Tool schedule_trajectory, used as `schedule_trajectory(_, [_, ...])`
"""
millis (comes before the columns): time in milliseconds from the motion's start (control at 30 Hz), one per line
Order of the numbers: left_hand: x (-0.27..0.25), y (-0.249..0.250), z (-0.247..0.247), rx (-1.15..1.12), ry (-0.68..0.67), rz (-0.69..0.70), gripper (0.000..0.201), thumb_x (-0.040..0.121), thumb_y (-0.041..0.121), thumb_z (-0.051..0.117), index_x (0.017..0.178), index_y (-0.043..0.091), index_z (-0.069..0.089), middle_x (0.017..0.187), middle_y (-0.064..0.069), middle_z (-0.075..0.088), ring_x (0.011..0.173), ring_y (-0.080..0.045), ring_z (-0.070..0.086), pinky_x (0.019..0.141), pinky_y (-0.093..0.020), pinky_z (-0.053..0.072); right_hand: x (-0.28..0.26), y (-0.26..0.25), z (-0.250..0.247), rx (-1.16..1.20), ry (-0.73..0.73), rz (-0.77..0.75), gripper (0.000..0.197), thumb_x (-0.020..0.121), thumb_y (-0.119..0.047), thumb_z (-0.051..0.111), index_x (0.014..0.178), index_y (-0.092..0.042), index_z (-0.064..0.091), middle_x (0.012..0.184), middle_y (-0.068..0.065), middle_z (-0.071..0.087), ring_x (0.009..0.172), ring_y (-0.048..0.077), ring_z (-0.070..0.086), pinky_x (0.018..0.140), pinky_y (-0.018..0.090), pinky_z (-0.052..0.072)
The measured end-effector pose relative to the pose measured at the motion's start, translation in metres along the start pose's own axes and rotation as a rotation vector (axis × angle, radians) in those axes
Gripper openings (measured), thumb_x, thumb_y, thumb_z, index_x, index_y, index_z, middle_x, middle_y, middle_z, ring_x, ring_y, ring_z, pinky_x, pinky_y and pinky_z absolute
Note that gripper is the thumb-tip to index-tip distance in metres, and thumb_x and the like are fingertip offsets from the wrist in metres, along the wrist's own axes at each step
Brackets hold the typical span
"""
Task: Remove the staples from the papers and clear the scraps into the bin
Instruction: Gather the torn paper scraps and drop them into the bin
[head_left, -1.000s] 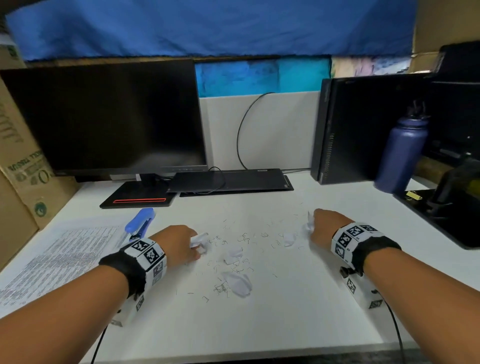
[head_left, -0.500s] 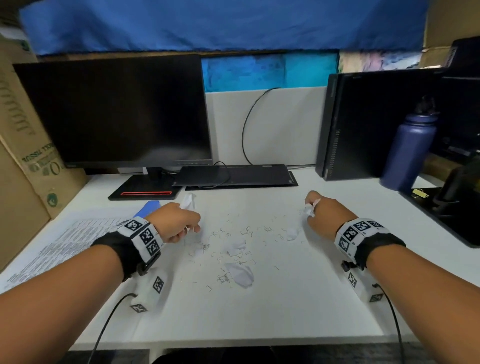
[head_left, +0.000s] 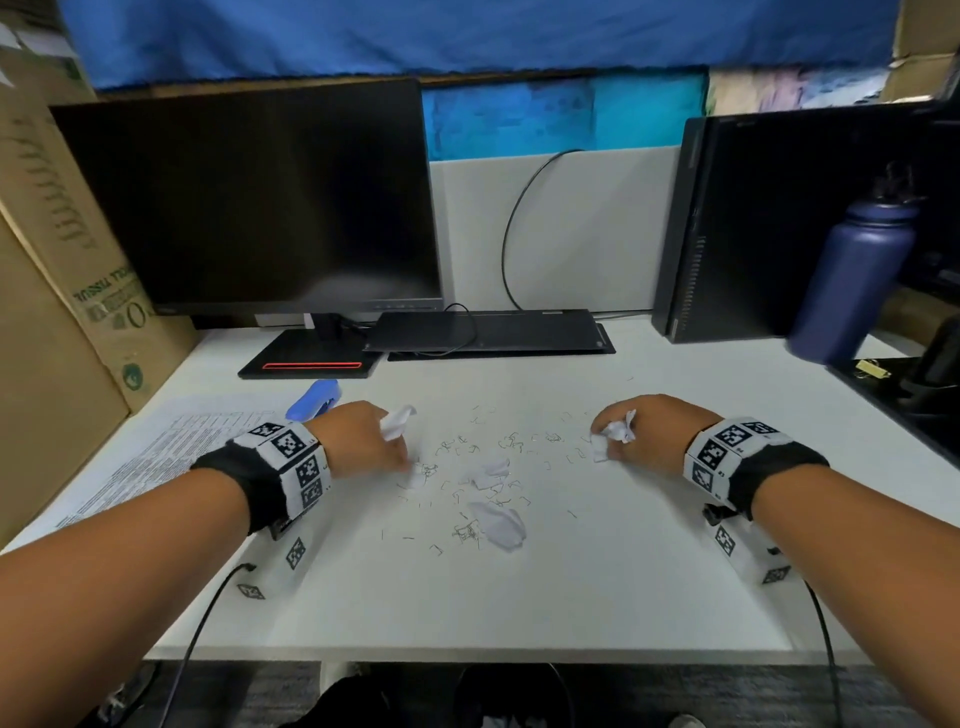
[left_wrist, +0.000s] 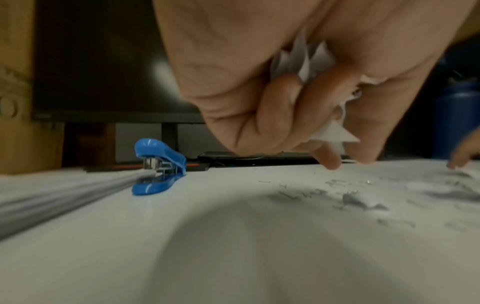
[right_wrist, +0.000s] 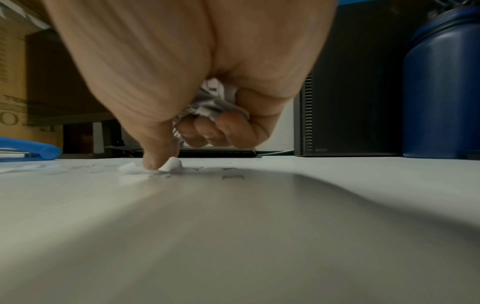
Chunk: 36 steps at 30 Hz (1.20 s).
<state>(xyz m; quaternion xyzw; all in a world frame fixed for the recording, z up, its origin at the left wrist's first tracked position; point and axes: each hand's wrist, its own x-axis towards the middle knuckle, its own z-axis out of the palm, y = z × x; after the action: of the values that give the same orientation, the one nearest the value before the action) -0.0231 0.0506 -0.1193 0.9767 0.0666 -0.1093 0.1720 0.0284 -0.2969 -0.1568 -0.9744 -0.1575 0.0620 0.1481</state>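
Loose staples (head_left: 498, 452) and paper scraps (head_left: 498, 522) litter the white desk (head_left: 597, 587) between both hands. Left hand (head_left: 358, 441) and right hand (head_left: 644, 434) each clutch crumpled scraps; overfilled fists could spill, and staples prick.

A white desk (head_left: 597, 587) carried everything. Loose bent staples (head_left: 511, 441) were scattered across its middle, and among them lay several crumpled paper scraps (head_left: 498, 522), one larger piece nearest the front edge and a smaller one (head_left: 491, 470) just behind it. A printed sheet (head_left: 171, 457) lay flat toward the left edge, and a blue stapler (head_left: 311, 397) rested at its far corner. Farther back, a flat black monitor base with a red stripe (head_left: 311, 361) sat beside a closed black laptop (head_left: 493, 330). A black computer tower (head_left: 737, 228) stood upright at the right rear, with a dark blue bottle (head_left: 852, 275) just beside it.
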Motion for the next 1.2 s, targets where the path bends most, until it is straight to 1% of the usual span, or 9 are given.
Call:
schedule_trajectory(167, [-0.002, 0.001, 0.017, 0.159, -0.001, 0.075, 0.021, 0.065, 0.048, 0.074, 0.078, 0.032, 0.07, 0.081, 0.01, 0.07, 0.075, -0.007, 0.065, 0.066, -0.024, 0.053, 0.0, -0.006, 0.002, -0.16, -0.044, 0.08, 0.009, 0.083, -0.04, 0.062, 0.086, -0.031, 0.061, 0.095, -0.011, 0.065, 0.092, 0.015, 0.063, 0.084, 0.033, 0.054])
schedule_trajectory(300, [-0.005, 0.008, 0.024, 0.228, 0.017, 0.15, 0.013, 0.072, 0.041, 0.072, 0.082, 0.032, 0.071, 0.082, 0.011, 0.07, 0.077, -0.006, 0.065, 0.069, -0.025, 0.054, 0.0, -0.005, 0.002, -0.092, 0.013, 0.089, 0.012, 0.083, -0.031, 0.059, 0.08, -0.019, 0.057, 0.083, -0.007, 0.063, 0.079, 0.016, 0.061, 0.071, 0.028, 0.051])
schedule_trajectory(433, [-0.005, 0.011, 0.018, 0.244, 0.029, 0.186, 0.025, 0.088, 0.04, 0.059, 0.081, 0.016, 0.064, 0.081, 0.0, 0.066, 0.077, -0.018, 0.063, 0.069, -0.028, 0.047, 0.0, -0.006, -0.003, -0.061, 0.038, 0.105, 0.009, 0.084, -0.032, 0.057, 0.078, -0.031, 0.05, 0.082, -0.005, 0.058, 0.079, 0.019, 0.057, 0.071, 0.03, 0.047])
schedule_trajectory(567, [0.0, 0.014, 0.006, -0.208, 0.005, 0.077, 0.021, 0.093, 0.026, 0.052, 0.075, 0.016, 0.047, 0.068, -0.002, 0.05, 0.056, -0.016, 0.044, 0.053, -0.026, 0.036, -0.005, -0.012, -0.015, 0.053, 0.173, 0.1, 0.026, 0.085, -0.023, 0.056, 0.068, -0.035, 0.041, 0.074, -0.008, 0.052, 0.073, 0.017, 0.052, 0.067, 0.026, 0.041])
schedule_trajectory(667, [0.001, 0.015, 0.0, -0.623, -0.046, -0.018, 0.019, 0.092, 0.027, 0.056, 0.084, 0.012, 0.048, 0.062, -0.002, 0.047, 0.046, -0.013, 0.033, 0.047, -0.023, 0.029, -0.007, -0.025, -0.022, 0.272, 0.302, 0.067, 0.008, 0.081, -0.015, 0.051, 0.074, -0.019, 0.049, 0.07, 0.002, 0.052, 0.058, 0.017, 0.049, 0.052, 0.023, 0.04])
schedule_trajectory(833, [0.007, 0.027, 0.007, -0.788, -0.062, 0.063, 0.015, 0.095, 0.024, 0.063, 0.092, 0.01, 0.057, 0.067, -0.004, 0.065, 0.048, -0.012, 0.048, 0.045, -0.022, 0.036, -0.022, -0.073, -0.024, 0.501, 0.129, -0.076, 0.009, 0.095, -0.011, 0.053, 0.086, -0.01, 0.055, 0.068, -0.003, 0.051, 0.047, -0.001, 0.046, 0.046, 0.014, 0.038])
schedule_trajectory(1033, [0.006, 0.058, 0.018, 0.06, -0.04, 0.255, 0.03, 0.093, 0.044, 0.058, 0.108, 0.018, 0.062, 0.085, -0.001, 0.067, 0.07, -0.014, 0.059, 0.066, -0.028, 0.05, -0.036, -0.126, 0.017, 0.034, -0.205, -0.035, 0.036, 0.067, -0.059, 0.07, 0.078, -0.027, 0.059, 0.082, -0.013, 0.06, 0.083, 0.011, 0.061, 0.08, 0.03, 0.053])
schedule_trajectory(1133, [0.002, 0.074, 0.028, 0.237, -0.08, 0.264, 0.046, 0.095, 0.044, 0.056, 0.133, 0.019, 0.055, 0.116, -0.003, 0.065, 0.104, -0.021, 0.062, 0.093, -0.033, 0.048, -0.042, -0.138, 0.03, -0.12, -0.228, -0.04, 0.039, 0.071, -0.057, 0.07, 0.09, -0.025, 0.057, 0.083, -0.01, 0.062, 0.082, 0.013, 0.063, 0.076, 0.032, 0.055])
schedule_trajectory(1200, [0.001, 0.08, 0.036, 0.339, -0.063, 0.269, 0.043, 0.093, 0.039, 0.059, 0.132, 0.02, 0.057, 0.121, -0.004, 0.065, 0.107, -0.021, 0.063, 0.095, -0.032, 0.049, -0.043, -0.14, 0.031, -0.156, -0.201, -0.049, 0.031, 0.081, -0.042, 0.068, 0.1, -0.018, 0.062, 0.092, -0.003, 0.065, 0.088, 0.018, 0.064, 0.076, 0.031, 0.053])
